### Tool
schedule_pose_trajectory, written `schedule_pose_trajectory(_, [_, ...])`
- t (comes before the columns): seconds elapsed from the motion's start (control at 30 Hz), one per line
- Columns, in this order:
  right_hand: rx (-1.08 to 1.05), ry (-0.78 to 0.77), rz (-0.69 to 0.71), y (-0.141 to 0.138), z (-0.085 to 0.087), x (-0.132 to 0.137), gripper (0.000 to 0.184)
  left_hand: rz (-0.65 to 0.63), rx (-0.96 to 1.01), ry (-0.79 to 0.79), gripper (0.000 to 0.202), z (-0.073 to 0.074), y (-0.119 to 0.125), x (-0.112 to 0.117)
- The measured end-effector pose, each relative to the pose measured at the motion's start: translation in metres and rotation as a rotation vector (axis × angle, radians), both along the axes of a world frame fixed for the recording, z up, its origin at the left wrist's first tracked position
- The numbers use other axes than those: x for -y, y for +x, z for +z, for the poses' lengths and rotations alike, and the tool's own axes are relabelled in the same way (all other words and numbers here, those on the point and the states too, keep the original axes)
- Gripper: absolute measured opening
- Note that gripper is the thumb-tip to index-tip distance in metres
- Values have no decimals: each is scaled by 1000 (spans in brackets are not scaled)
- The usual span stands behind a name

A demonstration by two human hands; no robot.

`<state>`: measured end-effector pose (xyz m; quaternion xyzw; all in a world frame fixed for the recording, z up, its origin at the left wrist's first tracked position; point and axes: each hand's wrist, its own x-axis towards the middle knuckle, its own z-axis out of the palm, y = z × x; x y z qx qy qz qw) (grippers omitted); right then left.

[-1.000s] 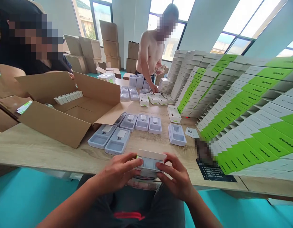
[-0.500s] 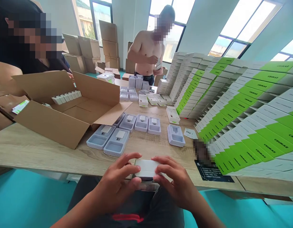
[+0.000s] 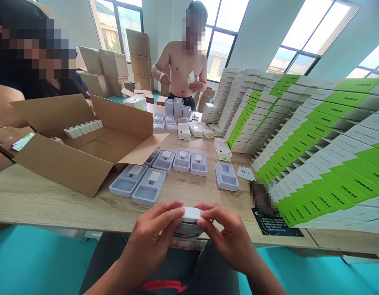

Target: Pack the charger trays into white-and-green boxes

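A long wooden table (image 3: 51, 200) runs just beyond the hands, its near edge almost under them. Ahead and to the left of the hands, an open cardboard carton (image 3: 62, 164) is set on the table, with a row of small white units (image 3: 81, 131) inside. Far to the right, green-and-white retail boxes (image 3: 331, 164) are stacked in tiered walls. Straight ahead, grey plastic trays (image 3: 144, 189) are laid out, and a standing co-worker (image 3: 180, 61) is seen beyond them, holding a small white item.

A rounded white piece (image 3: 189, 214) is held at the table edge, above a packaging part that is largely hidden. It is gripped from both sides by the left hand (image 3: 149, 241) and the right hand (image 3: 226, 237), both curled closed around it. The step in hand appears to be seating this piece; even pressure, with the piece kept square, seems called for next. The broad flat face shown half a second ago has been turned, so that a rounded edge now faces up.
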<state>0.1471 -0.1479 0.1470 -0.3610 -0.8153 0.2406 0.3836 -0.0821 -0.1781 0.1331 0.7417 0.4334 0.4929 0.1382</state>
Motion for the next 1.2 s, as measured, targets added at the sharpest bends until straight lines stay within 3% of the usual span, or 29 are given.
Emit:
schedule_pose_trajectory(0.1, [130, 202, 141, 8, 2, -7, 6, -61, -135, 91, 28, 2, -10, -3])
schedule_pose_trajectory(0.2, [211, 375, 202, 14, 0, -11, 16, -172, -240, 247, 33, -8, -22, -9])
schedule_pose_trajectory(0.33, [196, 411, 184, 14, -7, -10, 18, -222, -289, 402, 47, -24, -31, -17])
schedule_pose_trajectory(0.47, [127, 354, 144, 11, -14, -5, 17, -184, -234, 426, 47, -36, -25, -18])
schedule_pose_trajectory(0.57, [64, 271, 78, 13, -19, -3, 21, -134, -136, 307, 50, -52, -19, -16])
schedule_pose_trajectory(0.73, [-29, 176, -17, 15, -27, -1, 21, -58, 34, -42, 59, -78, -14, -8])
schedule_pose_trajectory(0.83, [-164, 67, -67, 14, -33, 1, 18, -69, 122, -271, 69, -76, -7, -4])
schedule_pose_trajectory(0.93, [-406, -132, -137, 16, -34, 0, 14, -98, 75, -416, 56, -64, -1, -3])
schedule_pose_trajectory(1.0, [-479, -290, -102, 20, -32, 0, 25, -70, -30, -349, 43, -57, -3, -5])
schedule_pose_trajectory(1.1, [-373, -463, -25, 25, -28, 1, 52, -69, -306, 2, 40, -49, -14, -12])
schedule_pose_trajectory(1.2, [-245, -471, -49, 25, -33, 3, 75, -115, -509, 288, 51, -40, -27, -21])
